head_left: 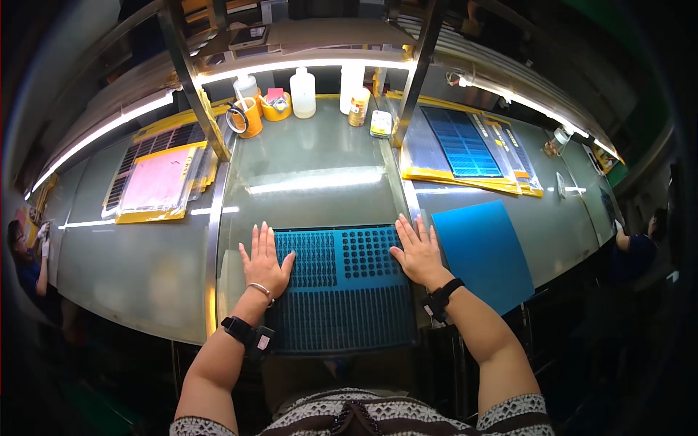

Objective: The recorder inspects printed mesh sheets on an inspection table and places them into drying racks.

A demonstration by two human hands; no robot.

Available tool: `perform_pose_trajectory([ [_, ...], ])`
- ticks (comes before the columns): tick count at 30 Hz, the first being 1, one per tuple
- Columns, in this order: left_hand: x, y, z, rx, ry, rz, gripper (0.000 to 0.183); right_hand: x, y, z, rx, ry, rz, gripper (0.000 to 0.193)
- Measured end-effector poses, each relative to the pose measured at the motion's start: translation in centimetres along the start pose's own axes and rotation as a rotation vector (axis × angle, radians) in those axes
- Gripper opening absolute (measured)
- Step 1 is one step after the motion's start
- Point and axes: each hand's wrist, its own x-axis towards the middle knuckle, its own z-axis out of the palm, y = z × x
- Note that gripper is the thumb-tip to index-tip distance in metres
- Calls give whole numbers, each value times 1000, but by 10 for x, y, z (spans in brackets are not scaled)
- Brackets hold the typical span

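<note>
A blue sheet with rows of dark printed shapes (pixel 338 291) lies at the front edge of the bench before me. My left hand (pixel 265 267) rests flat at its left side, fingers spread and pointing away from me. At its upper right corner my right hand (pixel 419 254) lies flat too, the fingers apart and the thumb reaching over the sheet. Neither hand grips anything. Just right of my right hand is a plain blue sheet (pixel 486 254), set at a slant on the bench. Black bands with small boxes circle both wrists.
White bottles (pixel 302 93), an orange cup (pixel 249 120) and tape rolls (pixel 276 106) stand at the back. Yellow-edged sheets lie left, a pink one (pixel 160 182) among them; a blue patterned panel (pixel 462 142) lies right. Metal posts (pixel 190 83) rise beside the bench. People work at both far sides.
</note>
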Motion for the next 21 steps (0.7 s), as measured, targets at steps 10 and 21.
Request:
perform_pose_trajectory([
  [10,4,2,0,46,-36,-49,71,-128,-47,-58,161,-127,-101,67],
  [21,-85,-3,-21,7,-80,32,77,-200,-62,-30,1210,-18,685,25],
])
